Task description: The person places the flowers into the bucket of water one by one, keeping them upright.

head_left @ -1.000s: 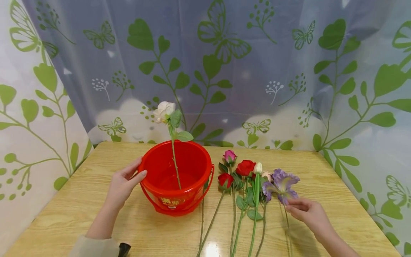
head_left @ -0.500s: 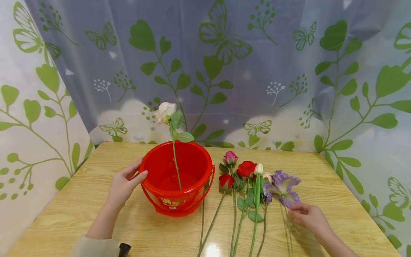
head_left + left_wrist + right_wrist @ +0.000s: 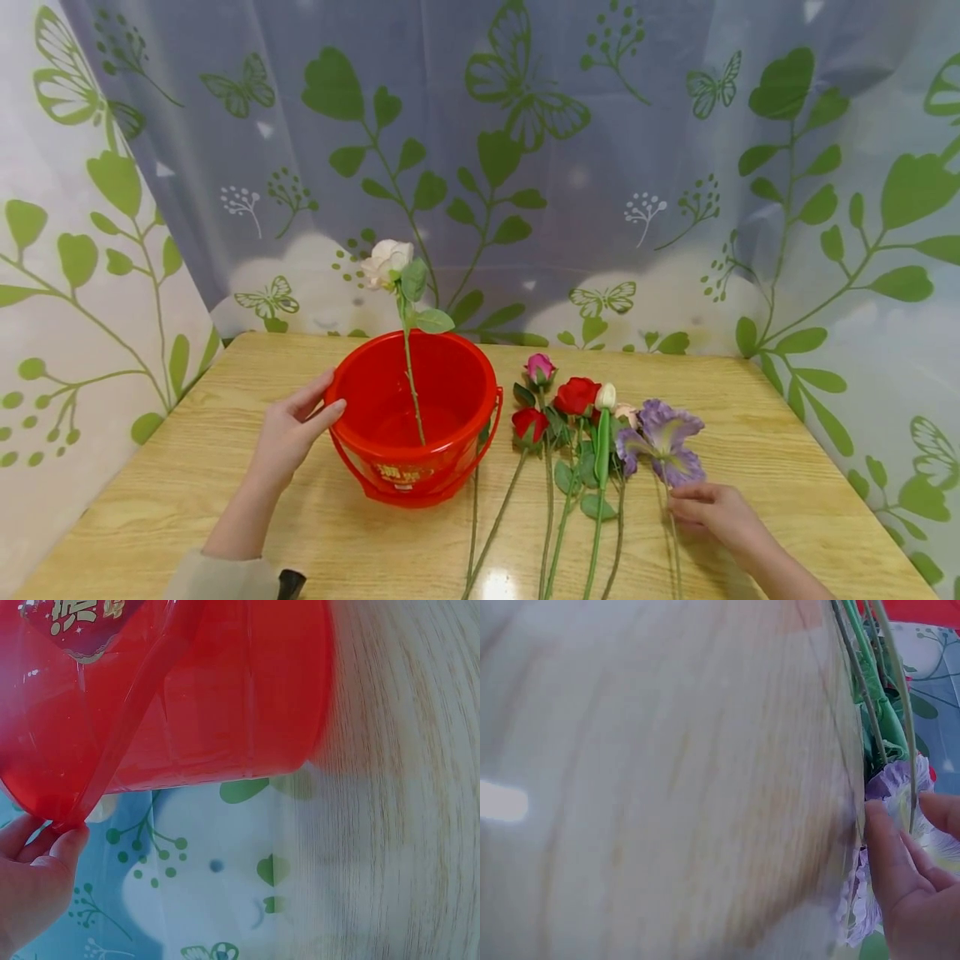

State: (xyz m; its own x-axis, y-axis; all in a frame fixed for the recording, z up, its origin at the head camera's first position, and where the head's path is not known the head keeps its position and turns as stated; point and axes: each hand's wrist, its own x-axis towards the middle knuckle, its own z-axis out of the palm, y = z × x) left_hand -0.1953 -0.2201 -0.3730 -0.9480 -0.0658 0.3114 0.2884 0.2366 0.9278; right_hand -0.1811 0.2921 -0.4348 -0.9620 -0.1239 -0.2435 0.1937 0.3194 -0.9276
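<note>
My left hand (image 3: 288, 433) pinches the left rim of a red plastic bucket (image 3: 408, 473); the left wrist view shows thumb and fingers either side of the rim. Inside the bucket a white rose (image 3: 387, 263) leans, its long stem (image 3: 412, 392) reaching the bottom. On the right, my right hand (image 3: 716, 517) is at the stem of a purple iris-like flower (image 3: 667, 437) lying on the table. In the right wrist view that stem (image 3: 904, 705) passes between thumb and forefinger, with a gap between their tips.
Left of the iris lie a white tulip (image 3: 604, 397), two red roses (image 3: 577, 395), a pink rose (image 3: 539, 367) and a partly hidden pale flower (image 3: 626, 413). Their stems run towards the front of the wooden table (image 3: 360, 550). A patterned curtain (image 3: 660, 275) stands behind.
My right hand has come down slightly from the iris's lower petal to the stem just below it. The left hand, bucket and white rose stay as they were.
</note>
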